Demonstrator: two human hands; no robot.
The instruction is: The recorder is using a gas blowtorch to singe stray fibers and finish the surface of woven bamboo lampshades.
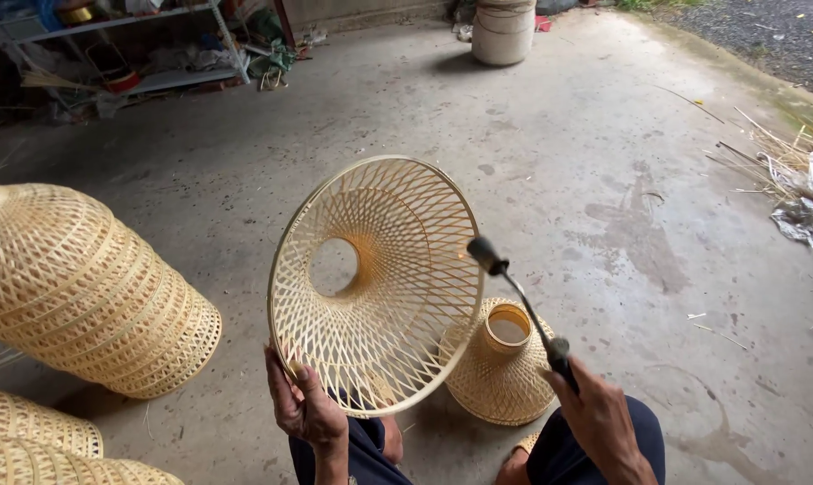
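The left hand (306, 409) grips the lower rim of a woven bamboo lampshade (377, 283), fingers (285, 377) curled and pinching that rim, holding the shade upright with its open mouth toward the camera. To the right of the shade, the right hand (599, 418) has its fingers wrapped tight round the handle of a small torch (523, 301), whose dark nozzle sits just beside the shade's right edge. Behind the shade's lower right, a second shade (500, 364) rests on the concrete floor (604, 180). A stack of woven shades (83, 287) lies well to the left.
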